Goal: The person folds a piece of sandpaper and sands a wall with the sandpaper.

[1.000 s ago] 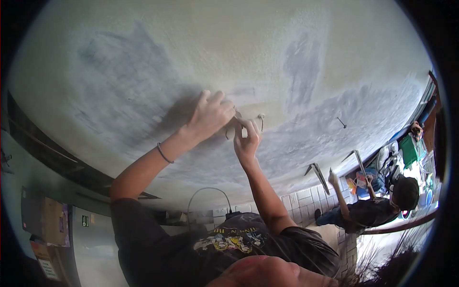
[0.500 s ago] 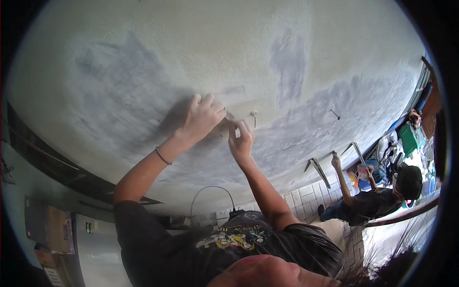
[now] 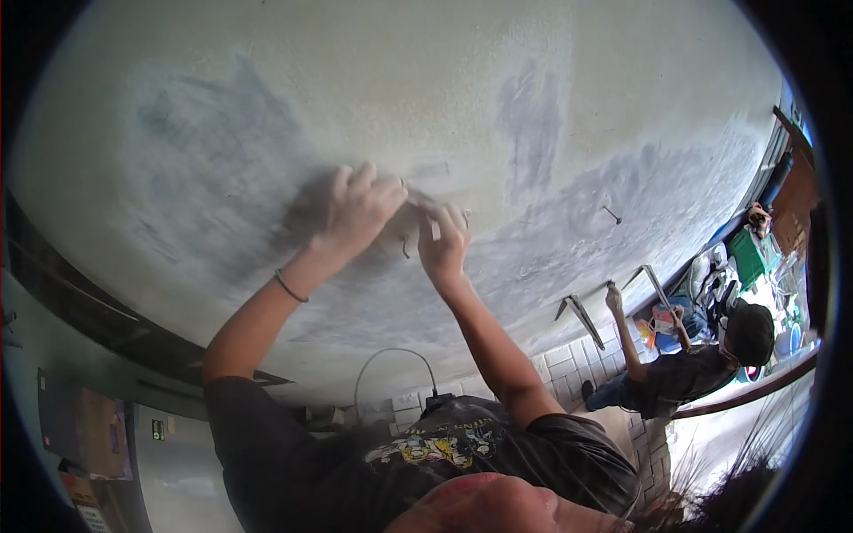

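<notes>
Both hands are raised against a pale wall [image 3: 400, 98] with patchy grey areas. My left hand [image 3: 360, 211] is closed, fingers bent, on the wall surface over a grey patch. Close on its right, my right hand [image 3: 444, 238] is pinched. Between their fingertips runs a thin, narrow dark strip [image 3: 416, 199], blurred, and its kind cannot be made out. A bent metal hook [image 3: 405, 247] sticks out of the wall just below the strip. Another hook [image 3: 467, 217] is partly hidden by my right hand.
A nail [image 3: 611, 214] and metal brackets [image 3: 583, 320] project from the wall at right. Beyond them a co-worker [image 3: 680, 373] in a dark cap reaches to the wall. A green crate [image 3: 749, 259] and clutter stand behind. Boxes [image 3: 84, 422] are at lower left.
Both hands have slid a little left and up along the wall, with the strip still between them. The hook below them shows more fully. The view has shifted slightly.
</notes>
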`<state>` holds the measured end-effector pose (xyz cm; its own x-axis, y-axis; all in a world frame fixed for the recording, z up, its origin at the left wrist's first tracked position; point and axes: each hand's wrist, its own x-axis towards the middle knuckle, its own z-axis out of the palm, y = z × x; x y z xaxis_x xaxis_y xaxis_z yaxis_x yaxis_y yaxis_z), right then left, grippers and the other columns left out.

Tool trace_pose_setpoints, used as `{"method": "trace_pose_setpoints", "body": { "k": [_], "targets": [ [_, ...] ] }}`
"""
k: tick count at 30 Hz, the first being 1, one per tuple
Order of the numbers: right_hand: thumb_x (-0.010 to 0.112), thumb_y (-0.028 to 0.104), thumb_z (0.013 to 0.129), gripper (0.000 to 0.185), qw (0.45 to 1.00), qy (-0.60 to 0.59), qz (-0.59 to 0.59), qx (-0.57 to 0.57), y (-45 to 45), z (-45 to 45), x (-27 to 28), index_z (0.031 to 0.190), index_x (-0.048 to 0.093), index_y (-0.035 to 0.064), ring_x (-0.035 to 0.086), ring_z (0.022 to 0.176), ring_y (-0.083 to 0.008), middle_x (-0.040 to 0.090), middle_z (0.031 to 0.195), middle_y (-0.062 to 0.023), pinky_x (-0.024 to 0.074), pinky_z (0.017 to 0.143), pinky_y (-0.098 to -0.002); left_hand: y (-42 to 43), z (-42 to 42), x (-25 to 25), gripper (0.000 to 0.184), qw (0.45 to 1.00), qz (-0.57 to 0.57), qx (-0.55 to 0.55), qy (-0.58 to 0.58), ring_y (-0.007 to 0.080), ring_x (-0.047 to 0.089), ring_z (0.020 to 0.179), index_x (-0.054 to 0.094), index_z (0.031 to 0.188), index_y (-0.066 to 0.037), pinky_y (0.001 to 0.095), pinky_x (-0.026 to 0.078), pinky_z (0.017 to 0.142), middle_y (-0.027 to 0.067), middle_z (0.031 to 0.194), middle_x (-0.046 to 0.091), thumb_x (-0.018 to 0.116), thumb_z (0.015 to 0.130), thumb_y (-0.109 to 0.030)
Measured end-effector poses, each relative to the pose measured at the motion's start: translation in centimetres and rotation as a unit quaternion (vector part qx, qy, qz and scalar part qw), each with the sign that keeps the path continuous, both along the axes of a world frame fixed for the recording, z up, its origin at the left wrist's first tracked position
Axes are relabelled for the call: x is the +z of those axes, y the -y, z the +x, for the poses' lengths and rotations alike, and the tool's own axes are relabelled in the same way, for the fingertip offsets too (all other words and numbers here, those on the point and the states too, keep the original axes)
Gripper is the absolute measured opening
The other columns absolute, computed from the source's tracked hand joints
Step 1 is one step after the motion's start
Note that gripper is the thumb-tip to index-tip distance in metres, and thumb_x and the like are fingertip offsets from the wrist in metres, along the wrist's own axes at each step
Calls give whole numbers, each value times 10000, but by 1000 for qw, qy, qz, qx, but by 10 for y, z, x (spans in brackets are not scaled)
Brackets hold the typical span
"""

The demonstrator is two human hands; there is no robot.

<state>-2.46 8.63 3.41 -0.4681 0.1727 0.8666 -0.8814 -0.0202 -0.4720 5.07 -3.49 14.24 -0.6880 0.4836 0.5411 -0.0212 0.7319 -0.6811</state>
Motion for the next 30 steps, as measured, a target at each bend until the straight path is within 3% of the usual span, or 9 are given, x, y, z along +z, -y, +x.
{"method": "trace_pose_setpoints", "body": {
  "k": [3, 8, 11, 14, 16, 17, 21, 25, 30],
  "targets": [
    [657, -80, 827, 175, 995, 70, 60, 43, -1, 6, -24, 967, 684, 21, 638, 802, -354, 638, 855, -162, 495, 688, -420, -1, 4, -6, 97, 999, 15, -5, 46, 140, 518, 881, 716, 911, -231, 351, 341, 795, -109, 916, 642, 627, 872, -219],
    [660, -65, 838, 164, 998, 10, 6, 65, -5, -9, 64, 973, 687, 24, 645, 806, -356, 649, 870, -161, 499, 686, -419, -5, 6, 60, 95, 998, 23, -34, -45, 137, 523, 844, 711, 902, -225, 343, 339, 775, -113, 912, 643, 628, 872, -192],
    [665, -57, 841, 168, 998, -27, -3, 54, -1, -9, 65, 983, 693, 28, 649, 793, -356, 656, 873, -159, 502, 681, -415, -5, 7, 63, 93, 994, 67, -55, -66, 134, 518, 826, 714, 908, -217, 338, 336, 761, -111, 907, 643, 630, 873, -194],
    [677, -44, 846, 152, 999, -26, 31, 27, -2, -1, 20, 980, 701, 24, 651, 773, -359, 661, 872, -159, 506, 673, -410, 8, 6, 7, 85, 994, 76, -70, -42, 133, 507, 802, 718, 892, -206, 332, 335, 752, -117, 900, 643, 638, 869, -193],
    [687, -41, 842, 139, 990, 44, 91, 95, -11, 13, -3, 965, 706, 21, 651, 775, -359, 662, 866, -159, 504, 657, -407, 10, 15, -17, 79, 991, 98, -86, -35, 132, 502, 795, 724, 873, -196, 328, 337, 754, -118, 893, 642, 646, 867, -198],
    [695, -14, 846, 166, 979, 71, 145, 124, -18, 12, -10, 1006, 702, 29, 656, 819, -358, 668, 899, -148, 510, 720, -412, 13, 18, -25, 78, 991, 104, -77, -29, 133, 502, 798, 727, 870, -195, 325, 337, 755, -117, 893, 642, 650, 866, -201],
    [701, 44, 856, 229, 962, 38, 244, 116, -46, 18, 31, 1084, 683, 47, 652, 941, -345, 671, 1018, -125, 494, 864, -424, 15, 35, -31, 84, 987, 148, -57, -11, 144, 506, 823, 729, 880, -196, 330, 347, 763, -110, 901, 645, 650, 862, -179],
    [732, 48, 844, 195, 953, -77, 268, 118, -57, 42, 55, 1037, 708, 47, 649, 945, -343, 679, 1039, -120, 519, 804, -394, 19, 46, -39, 75, 981, 185, -42, -27, 157, 523, 830, 726, 878, -207, 342, 352, 756, -110, 916, 645, 674, 836, -172],
    [689, 29, 854, 188, 925, -4, 295, 241, -66, 67, 65, 1041, 707, 25, 652, 982, -323, 675, 1049, -133, 522, 824, -402, 25, 64, -52, 49, 962, 266, 6, -54, 188, 534, 827, 731, 907, -202, 368, 347, 753, -87, 892, 656, 702, 875, -225]
  ]
}}
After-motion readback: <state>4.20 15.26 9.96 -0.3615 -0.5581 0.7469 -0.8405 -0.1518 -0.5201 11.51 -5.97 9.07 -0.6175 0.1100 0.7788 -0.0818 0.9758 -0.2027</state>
